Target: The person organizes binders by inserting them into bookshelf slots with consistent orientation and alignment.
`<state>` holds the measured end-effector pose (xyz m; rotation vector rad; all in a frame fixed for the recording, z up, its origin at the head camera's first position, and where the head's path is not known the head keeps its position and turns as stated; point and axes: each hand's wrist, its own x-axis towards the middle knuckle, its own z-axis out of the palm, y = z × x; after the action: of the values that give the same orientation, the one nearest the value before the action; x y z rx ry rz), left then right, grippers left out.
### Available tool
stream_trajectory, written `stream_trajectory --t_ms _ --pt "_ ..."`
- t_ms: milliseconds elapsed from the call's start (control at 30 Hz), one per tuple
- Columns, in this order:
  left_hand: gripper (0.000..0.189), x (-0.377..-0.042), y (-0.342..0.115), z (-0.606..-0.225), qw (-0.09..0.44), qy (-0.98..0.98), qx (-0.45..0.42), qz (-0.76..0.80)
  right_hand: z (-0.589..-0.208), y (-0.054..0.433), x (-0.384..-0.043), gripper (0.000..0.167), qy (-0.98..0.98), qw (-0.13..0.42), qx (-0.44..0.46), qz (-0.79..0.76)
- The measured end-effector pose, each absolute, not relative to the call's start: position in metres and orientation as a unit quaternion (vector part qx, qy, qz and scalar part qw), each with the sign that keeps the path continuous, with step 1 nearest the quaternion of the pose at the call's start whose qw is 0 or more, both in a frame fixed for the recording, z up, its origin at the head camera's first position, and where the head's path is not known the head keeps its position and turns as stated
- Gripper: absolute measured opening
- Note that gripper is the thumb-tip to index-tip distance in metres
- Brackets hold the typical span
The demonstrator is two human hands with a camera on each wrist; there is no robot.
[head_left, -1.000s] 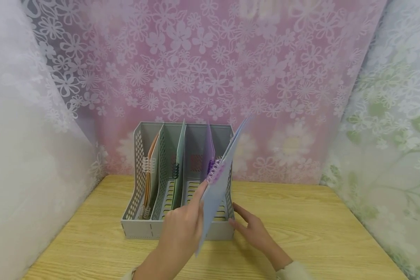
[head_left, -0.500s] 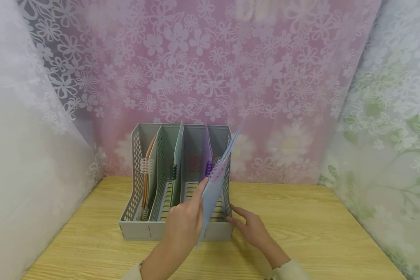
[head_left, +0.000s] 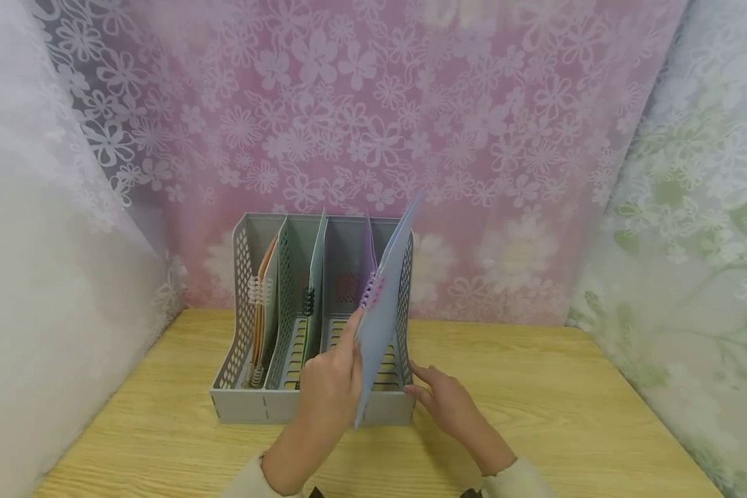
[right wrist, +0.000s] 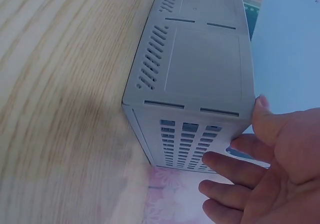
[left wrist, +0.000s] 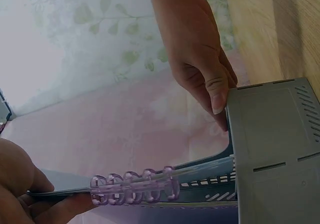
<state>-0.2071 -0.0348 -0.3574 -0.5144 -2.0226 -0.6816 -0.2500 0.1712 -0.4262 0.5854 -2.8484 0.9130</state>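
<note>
A pale blue notebook (head_left: 389, 304) with lilac binder rings (left wrist: 134, 186) stands tilted over the rightmost compartment of a grey file rack (head_left: 243, 408). My left hand (head_left: 328, 387) pinches its near edge between thumb and fingers, below the rings. At the rack's front right corner, my right hand (head_left: 451, 408) grips the side wall's edge, thumb at the front and forefinger against the side, the other fingers loose, as the right wrist view shows. Part of a purple notebook (head_left: 371, 249) shows behind the blue one. Whether the blue notebook's lower edge touches the rack's floor is hidden.
Orange-covered notebooks (head_left: 260, 339) with clear rings stand in the leftmost compartment. A green notebook (head_left: 315, 325) with dark rings stands right of them. The rack rests on a wood-grain table (head_left: 535, 387); flowered pink cloth (head_left: 473, 138) hangs behind, with pale cloth at both sides.
My left hand has pushed the blue notebook slightly forward and to the left, so its near lower corner sits nearer the rack's front. My right hand has stayed at the rack's corner.
</note>
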Motion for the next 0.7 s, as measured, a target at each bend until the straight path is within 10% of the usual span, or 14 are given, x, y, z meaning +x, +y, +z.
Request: stream_trajectory --t_ms 700 --pt "0.040 -0.231 -0.022 -0.363 0.466 -0.808 -0.202 -0.299 -0.432 0.168 -0.251 0.049 -0.932 0.055 0.199 0.299"
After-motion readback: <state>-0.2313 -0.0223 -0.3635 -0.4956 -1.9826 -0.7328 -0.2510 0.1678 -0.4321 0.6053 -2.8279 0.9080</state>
